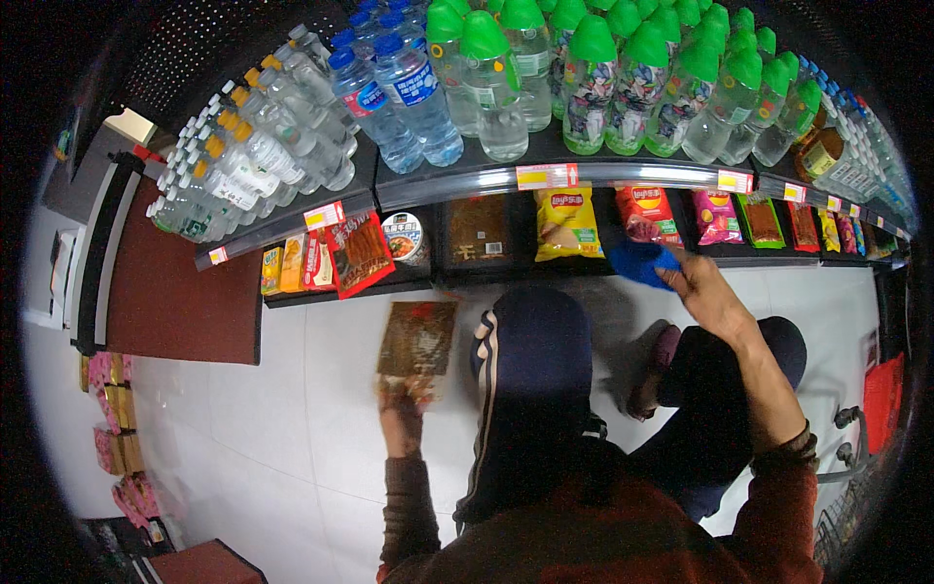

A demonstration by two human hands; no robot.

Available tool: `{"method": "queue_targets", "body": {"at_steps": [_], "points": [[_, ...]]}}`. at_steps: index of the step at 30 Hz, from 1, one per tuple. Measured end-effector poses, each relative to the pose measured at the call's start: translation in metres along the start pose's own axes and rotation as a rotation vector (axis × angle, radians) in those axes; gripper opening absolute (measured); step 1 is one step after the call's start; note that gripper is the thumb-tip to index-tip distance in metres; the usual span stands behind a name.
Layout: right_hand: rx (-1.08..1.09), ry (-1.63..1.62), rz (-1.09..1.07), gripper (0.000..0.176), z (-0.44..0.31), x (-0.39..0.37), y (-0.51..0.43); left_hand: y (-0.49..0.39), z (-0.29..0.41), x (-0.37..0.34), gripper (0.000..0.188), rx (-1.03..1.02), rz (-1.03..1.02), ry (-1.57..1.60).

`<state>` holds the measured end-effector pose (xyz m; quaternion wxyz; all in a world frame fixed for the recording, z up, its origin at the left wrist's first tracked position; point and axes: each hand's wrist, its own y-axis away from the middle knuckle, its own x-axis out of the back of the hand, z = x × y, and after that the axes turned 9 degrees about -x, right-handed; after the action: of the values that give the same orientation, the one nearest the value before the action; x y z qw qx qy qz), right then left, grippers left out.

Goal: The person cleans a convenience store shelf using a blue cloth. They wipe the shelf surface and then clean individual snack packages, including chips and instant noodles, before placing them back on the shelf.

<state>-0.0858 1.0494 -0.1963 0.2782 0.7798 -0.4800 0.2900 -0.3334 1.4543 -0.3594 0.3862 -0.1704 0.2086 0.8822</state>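
My left hand (403,420) grips the lower end of a flat brown snack packet (419,339), held above the floor beside my knee and blurred by motion. In my right hand (708,292) is a blue cloth or similar blue item (642,264), also blurred, just below the lower shelf. A similar brown packet (478,230) lies on that shelf between an instant noodle cup (403,237) and a yellow bag of Lay's chips (568,223). A red bag of chips (648,213) stands above the blue item.
Rows of water bottles (500,95) fill the upper shelf, with price tags along its edge (438,188). A red snack bag (357,252) leans out at the lower shelf's left. A brown-topped counter (182,299) stands left; a red basket (883,401) is at far right.
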Motion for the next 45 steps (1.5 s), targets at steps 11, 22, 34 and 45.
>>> {"method": "queue_targets", "body": {"at_steps": [11, 22, 34, 45], "points": [[0.112, 0.177, -0.109, 0.028, -0.007, -0.019, -0.002, -0.147, -0.086, -0.075, 0.032, -0.580, -0.474, -1.244], [0.141, 0.367, -0.220, 0.048, 0.000, -0.032, -0.017, -0.267, -0.156, -0.146, 0.041, -0.130, -0.299, 0.070], [0.166, 0.290, -0.211, 0.043, -0.016, -0.029, -0.022, -0.299, -0.224, -0.100, 0.052, 0.201, -0.179, 0.425], [0.144, 0.272, -0.210, 0.040, -0.025, -0.030, -0.022, -0.257, -0.223, -0.088, 0.033, 0.210, 0.117, 0.277]]}}
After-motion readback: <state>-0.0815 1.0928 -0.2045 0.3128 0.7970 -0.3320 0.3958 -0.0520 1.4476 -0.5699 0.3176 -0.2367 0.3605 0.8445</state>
